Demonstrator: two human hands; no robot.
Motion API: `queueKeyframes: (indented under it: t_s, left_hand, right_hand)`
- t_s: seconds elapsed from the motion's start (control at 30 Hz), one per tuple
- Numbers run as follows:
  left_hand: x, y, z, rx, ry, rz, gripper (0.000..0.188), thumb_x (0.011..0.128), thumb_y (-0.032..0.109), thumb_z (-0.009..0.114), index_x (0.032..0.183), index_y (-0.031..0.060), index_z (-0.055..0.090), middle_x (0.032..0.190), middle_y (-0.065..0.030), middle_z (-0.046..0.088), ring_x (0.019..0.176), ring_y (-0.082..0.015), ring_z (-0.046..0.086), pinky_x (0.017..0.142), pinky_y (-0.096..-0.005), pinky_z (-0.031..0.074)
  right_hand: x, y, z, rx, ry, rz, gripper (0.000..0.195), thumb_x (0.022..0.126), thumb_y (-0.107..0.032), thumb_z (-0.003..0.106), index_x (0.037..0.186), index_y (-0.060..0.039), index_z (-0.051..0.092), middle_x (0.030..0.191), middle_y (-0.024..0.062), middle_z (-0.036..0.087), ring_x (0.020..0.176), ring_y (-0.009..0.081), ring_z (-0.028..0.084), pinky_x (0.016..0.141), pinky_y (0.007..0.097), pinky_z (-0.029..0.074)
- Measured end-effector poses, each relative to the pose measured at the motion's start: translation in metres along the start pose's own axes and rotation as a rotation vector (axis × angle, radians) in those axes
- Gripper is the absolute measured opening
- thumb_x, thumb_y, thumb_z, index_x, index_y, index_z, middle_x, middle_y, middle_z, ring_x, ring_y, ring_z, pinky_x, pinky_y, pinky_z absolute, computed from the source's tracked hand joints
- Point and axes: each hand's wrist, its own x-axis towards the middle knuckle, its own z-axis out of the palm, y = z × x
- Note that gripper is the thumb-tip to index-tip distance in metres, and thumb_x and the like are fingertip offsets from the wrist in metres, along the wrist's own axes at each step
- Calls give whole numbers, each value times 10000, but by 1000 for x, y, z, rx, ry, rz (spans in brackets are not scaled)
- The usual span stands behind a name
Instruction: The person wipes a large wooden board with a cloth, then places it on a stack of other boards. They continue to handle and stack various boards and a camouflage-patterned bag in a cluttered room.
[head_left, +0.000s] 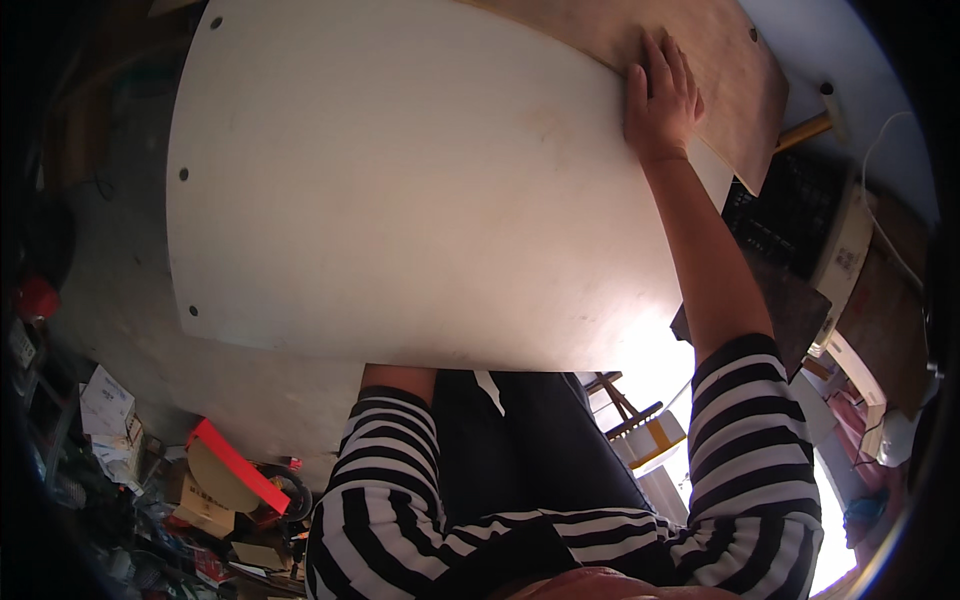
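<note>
A large white panel (420, 195) with three dark round holes along its left edge spans the space before me. Beyond it, at the upper right, lies a brown wooden board (720, 67) with a dark hole near its far corner. My right hand (664, 105) rests palm down across the edge between them, its fingers on the brown board and its thumb apart. My left forearm passes beneath the panel's near edge, and my left hand is out of view, hidden under it.
Cardboard boxes (206, 502), a red-edged box piece (240, 465) and loose clutter fill the lower left. A black plastic crate (787, 202) stands at the right, near a yellow handle (804, 133) and a white cable (874, 195). Bright light enters at the lower right.
</note>
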Motion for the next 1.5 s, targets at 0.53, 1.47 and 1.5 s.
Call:
queueKeyframes:
  t_s: [0.53,1.47,1.5]
  left_hand:
    - [16,17,13,85,-20,-32,787,818,675,357,1407,160,270,1449,-35,288,1321,-232,282,1048,-425,286]
    - [-97,74,82,124,61,276,864,704,658,570,1370,170,317,1384,13,363,1264,-215,351,1014,-436,348]
    - [-97,80,83,132,60,271,871,688,636,609,1366,168,326,1382,14,365,1264,-215,350,1011,-444,350]
  right_hand:
    - [-1,-1,-16,27,-22,-61,488,842,-372,505,1316,-274,440,1404,12,381,1308,226,321,1055,442,209]
    - [0,-18,-26,58,72,-124,560,806,-360,588,1316,-183,440,1378,63,415,1274,231,378,1027,424,284]
    - [2,-21,-28,55,36,-114,599,790,-338,604,1328,-150,420,1387,99,392,1278,259,364,1026,438,284]
